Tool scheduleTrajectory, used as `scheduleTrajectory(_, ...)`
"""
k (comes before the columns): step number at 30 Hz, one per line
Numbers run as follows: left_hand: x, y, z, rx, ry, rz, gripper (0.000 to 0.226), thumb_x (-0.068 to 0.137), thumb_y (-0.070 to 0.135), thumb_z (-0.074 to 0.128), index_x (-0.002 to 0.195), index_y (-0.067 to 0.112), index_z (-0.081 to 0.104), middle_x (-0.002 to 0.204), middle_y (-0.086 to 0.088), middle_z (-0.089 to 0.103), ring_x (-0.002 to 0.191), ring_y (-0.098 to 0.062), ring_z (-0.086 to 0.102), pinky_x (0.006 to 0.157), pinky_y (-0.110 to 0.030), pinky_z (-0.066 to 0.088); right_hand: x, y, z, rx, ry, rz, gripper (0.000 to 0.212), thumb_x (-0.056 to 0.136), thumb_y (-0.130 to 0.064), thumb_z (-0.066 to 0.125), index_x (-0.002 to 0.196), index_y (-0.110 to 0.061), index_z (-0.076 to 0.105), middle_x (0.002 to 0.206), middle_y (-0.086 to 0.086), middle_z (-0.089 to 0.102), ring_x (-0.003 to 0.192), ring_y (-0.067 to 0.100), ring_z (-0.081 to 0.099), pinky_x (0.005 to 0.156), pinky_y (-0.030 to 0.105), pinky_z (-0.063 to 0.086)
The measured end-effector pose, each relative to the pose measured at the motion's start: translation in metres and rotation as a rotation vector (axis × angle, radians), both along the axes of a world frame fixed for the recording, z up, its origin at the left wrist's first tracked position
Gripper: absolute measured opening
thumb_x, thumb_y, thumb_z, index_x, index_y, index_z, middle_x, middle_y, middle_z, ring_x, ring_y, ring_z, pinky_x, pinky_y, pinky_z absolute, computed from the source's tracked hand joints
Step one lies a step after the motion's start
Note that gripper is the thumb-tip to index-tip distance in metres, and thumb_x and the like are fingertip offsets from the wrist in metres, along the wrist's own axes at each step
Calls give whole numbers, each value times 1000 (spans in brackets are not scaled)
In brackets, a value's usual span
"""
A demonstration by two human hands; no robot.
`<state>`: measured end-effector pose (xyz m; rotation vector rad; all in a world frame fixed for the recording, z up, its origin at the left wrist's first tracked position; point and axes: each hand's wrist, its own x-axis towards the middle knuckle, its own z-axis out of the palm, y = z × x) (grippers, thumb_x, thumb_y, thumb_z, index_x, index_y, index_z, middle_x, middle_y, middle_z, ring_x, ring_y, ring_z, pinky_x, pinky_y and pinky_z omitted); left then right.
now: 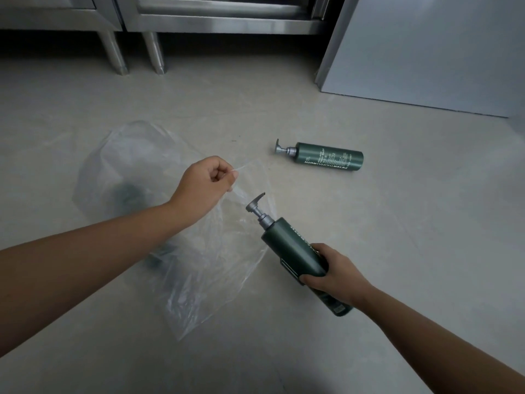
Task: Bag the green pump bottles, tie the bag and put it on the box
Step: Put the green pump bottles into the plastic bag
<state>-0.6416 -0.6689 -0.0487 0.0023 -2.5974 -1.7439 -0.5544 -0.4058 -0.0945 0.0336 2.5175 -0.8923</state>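
A clear plastic bag (pixel 133 169) lies on the grey floor, and my left hand (pixel 203 185) pinches its rim and lifts the mouth open. Dark shapes show through the plastic, too blurred to name. My right hand (pixel 332 273) grips a green pump bottle (pixel 292 248) by its lower body, with the silver pump pointing up-left at the bag's mouth. A second green pump bottle (pixel 331 156) lies on its side on the floor to the right of the bag, its pump pointing left.
Steel cabinet legs (pixel 116 54) stand at the back left on the floor. A tall grey metal panel (pixel 426 52) rises at the back right. Bare concrete floor (pixel 412 223) spreads to the right of the bottles.
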Motion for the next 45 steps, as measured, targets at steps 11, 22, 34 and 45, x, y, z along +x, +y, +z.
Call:
scheduleTrajectory(11, 24, -39, 27, 30, 27, 55, 15, 83, 13, 63, 70, 19, 60, 62, 2, 60, 62, -13, 54, 65, -26, 47, -29, -79, 2, -67, -47, 77, 57, 71, -34, 70, 121, -20, 47, 98, -2, 56, 85, 16, 57, 69, 22, 45)
scheduleTrajectory(22, 58, -73, 62, 38, 70, 142, 14, 82, 13, 64, 71, 21, 61, 64, 3, 60, 63, -10, 55, 63, -19, 48, -47, -175, -13, -172, -91, 77, 58, 73, -37, 69, 120, -13, 45, 101, 4, 55, 84, 21, 57, 68, 30, 49)
scheduleTrajectory(34, 86, -99, 91, 58, 121, 269, 15, 82, 10, 63, 71, 19, 60, 60, 7, 56, 54, 2, 52, 57, -11, 42, -58, -222, -37, -255, -66, 12, 56, 80, -24, 67, 126, -6, 40, 118, 17, 57, 83, 23, 53, 70, 29, 42)
scheduleTrajectory(45, 86, -98, 78, 37, 81, 263, 13, 83, 12, 63, 72, 17, 60, 61, 4, 56, 52, 2, 50, 54, -10, 40, -40, -221, -30, -257, 50, 242, 42, 86, -16, 56, 127, -15, 46, 126, 11, 51, 99, 20, 53, 79, 23, 42)
